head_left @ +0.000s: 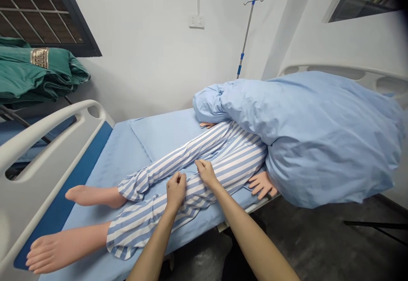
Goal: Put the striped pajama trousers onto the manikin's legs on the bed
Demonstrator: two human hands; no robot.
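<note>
A mannequin lies on the bed in blue-and-white striped trousers (223, 162), its bare feet (60, 251) at the left. My left hand (176, 191) is closed in a fist over the near trouser leg, around the knee. Just to its right and farther in, my right hand (206, 173) is closed too, thumb against the fingers, above the thigh. Whether either holds a pinch of cloth is hidden. A bunched light-blue quilt (318, 132) covers the mannequin's upper body. One mannequin hand (263, 184) sticks out beneath it, palm down, near the bed's edge.
A pale bed end board (73, 119) stands at the left and another (344, 70) at the right. Behind the bed rises an IV pole (245, 38) by the wall. Folded green cloth (38, 72) lies at the far left. A blue sheet (172, 128) covers the mattress.
</note>
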